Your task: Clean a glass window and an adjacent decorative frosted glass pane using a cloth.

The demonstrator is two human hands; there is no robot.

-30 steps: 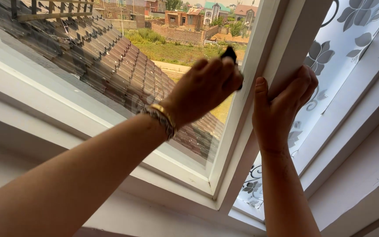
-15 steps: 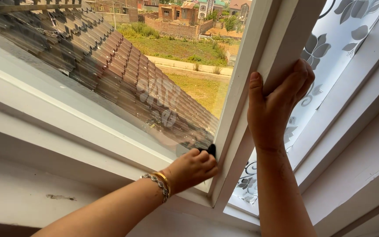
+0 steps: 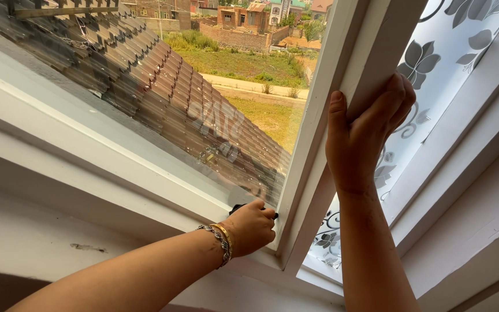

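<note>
My left hand (image 3: 250, 226), with bracelets on the wrist, is closed around a small black tool (image 3: 239, 207) pressed against the glass pane (image 3: 163, 98) at its lower right corner, where the pane meets the white window frame (image 3: 304, 167). Only a sliver of the tool shows above my fingers. My right hand (image 3: 364, 134) grips the edge of the white upright frame, thumb on the near face and fingers wrapped round the far side.
A second pane with a frosted flower-pattern film (image 3: 428, 63) lies to the right of the upright. The white sill (image 3: 82, 150) runs below the glass. Outside are a brown tiled roof (image 3: 145, 81), grass and brick buildings.
My left hand has swept the black tool down the glass along the upright, from near the top to the bottom corner. My right hand has kept its grip on the frame.
</note>
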